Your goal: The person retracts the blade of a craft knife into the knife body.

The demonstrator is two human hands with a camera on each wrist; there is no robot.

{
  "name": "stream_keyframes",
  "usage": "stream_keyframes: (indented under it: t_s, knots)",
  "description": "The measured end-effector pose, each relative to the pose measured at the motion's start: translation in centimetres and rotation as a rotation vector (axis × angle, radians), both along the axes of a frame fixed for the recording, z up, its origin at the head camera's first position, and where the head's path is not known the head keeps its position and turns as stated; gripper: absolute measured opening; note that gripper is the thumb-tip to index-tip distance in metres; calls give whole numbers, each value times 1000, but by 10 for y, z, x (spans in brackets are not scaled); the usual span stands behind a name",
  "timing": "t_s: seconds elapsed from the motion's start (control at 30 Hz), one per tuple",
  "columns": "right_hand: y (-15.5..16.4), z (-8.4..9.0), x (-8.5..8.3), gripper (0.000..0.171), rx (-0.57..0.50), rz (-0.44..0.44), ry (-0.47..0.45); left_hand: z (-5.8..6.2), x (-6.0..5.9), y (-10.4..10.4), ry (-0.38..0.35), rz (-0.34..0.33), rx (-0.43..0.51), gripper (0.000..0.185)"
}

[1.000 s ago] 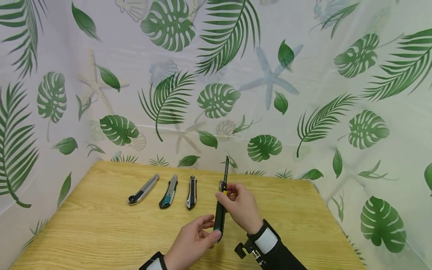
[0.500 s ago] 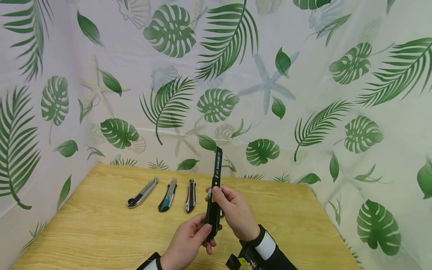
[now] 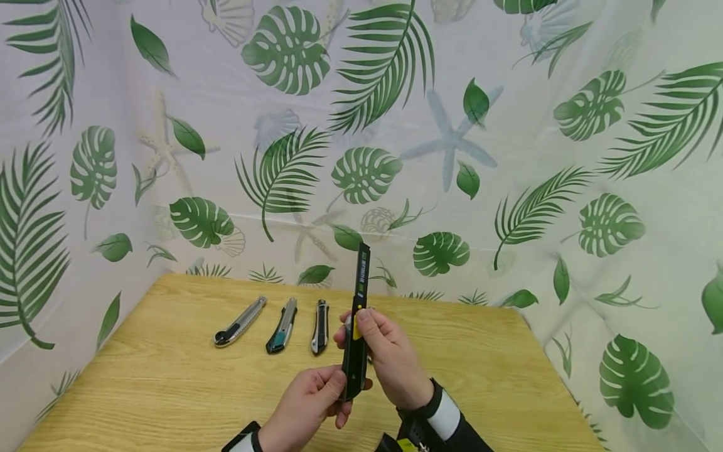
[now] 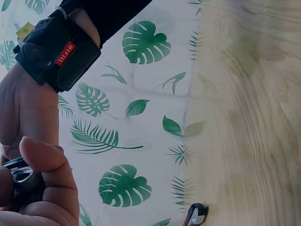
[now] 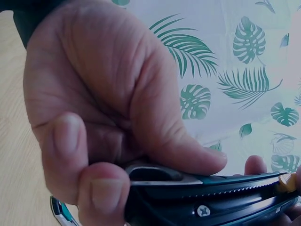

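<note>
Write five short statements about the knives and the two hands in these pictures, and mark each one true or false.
1. Both hands hold the black utility knife above the wooden table. True.
2. Five knives lie on the table. False: three lie there, the silver knife, the teal knife and the black-and-silver knife.
3. The left hand grips the held knife's lower end. True.
4. The right hand rests flat on the table. False: it holds the knife higher up, thumb by its yellow slider.
5. The held knife lies level. False: it stands nearly upright.
</note>
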State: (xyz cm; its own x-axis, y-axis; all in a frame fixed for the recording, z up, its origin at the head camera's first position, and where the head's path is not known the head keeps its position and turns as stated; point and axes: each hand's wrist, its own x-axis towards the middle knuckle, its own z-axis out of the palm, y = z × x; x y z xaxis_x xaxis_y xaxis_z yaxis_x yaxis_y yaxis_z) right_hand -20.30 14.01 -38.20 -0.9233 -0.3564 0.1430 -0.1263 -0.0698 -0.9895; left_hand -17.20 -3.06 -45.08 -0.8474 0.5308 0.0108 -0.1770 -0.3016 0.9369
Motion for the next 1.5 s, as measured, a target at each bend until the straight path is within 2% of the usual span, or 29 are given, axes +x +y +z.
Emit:
stream_keyframes:
  t_s: [0.2,0.4,0.7,0.93,1.27,1.37,1.5]
  knots:
    - [-1,5,3,45,-5,33,46,3,2,-1,37,23,-10,46]
    - [-2,4,6,42,-18,46,48,6,4,-2,59,31,-9,48]
    - [-7,1,11,39,-8,43,30,10,5,-2,14,48,21,46]
    - [-10,-11,15,38,9,120,-21,16,2,-7,5,123,12,48]
    - [-9,-20,18,37,-43,189,-2,18,1,-8,11,143,12,45]
    - [-8,-23,17,38,-28,179,-10,17,1,-8,17,146,-13,44]
    - [-6,-28,15,38,41,84,1,15,0,-9,56,193,-93,44]
